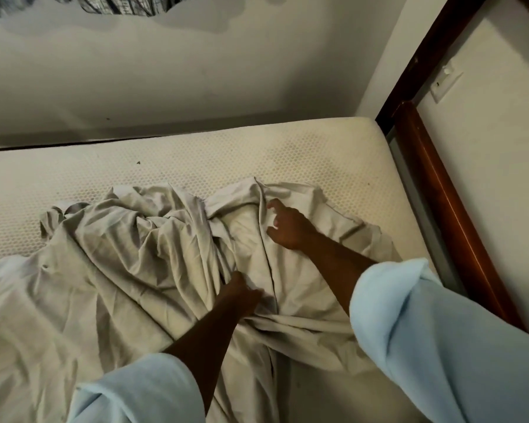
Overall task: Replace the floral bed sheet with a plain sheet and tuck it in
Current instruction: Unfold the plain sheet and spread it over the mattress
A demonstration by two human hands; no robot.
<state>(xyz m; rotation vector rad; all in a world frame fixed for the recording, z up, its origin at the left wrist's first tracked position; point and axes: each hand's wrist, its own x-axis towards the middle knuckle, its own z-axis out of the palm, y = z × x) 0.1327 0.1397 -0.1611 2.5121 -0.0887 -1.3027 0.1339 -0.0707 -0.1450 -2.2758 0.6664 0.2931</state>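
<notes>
Status of the bed: the cream mattress with a honeycomb-textured cover (196, 160) lies bare along its far edge and at the far right corner beside the dark red-brown wooden bed rail (449, 203). I see no floral sheet on it, so I judge the removal step complete. A strip of dark patterned fabric (74, 4) shows at the top edge of the view. I cannot tell whether that is the floral sheet.

Location of the task item: the plain beige fabric sheet (153, 254) is on the mattress in a crumpled heap. It covers the near and middle area and runs under both forearms toward me. Its far edge is bunched well short of the wall-side edge of the mattress. Deep folds run through the centre.

State of the hands: my left hand (242, 293) is buried in a central fold, fingers curled into the cloth. I read this as a pinch grip, though the frame is blurred there. My right hand (287, 224) sits over a raised ridge of the sheet nearer the rail, fingers spread and loosely bent, gripping nothing.

Work left, as I judge it:
- spread the sheet to all four corners;
- smooth out the folds;
- tuck every edge, none of which is tucked in view.

I place the task at roughly its midpoint.
</notes>
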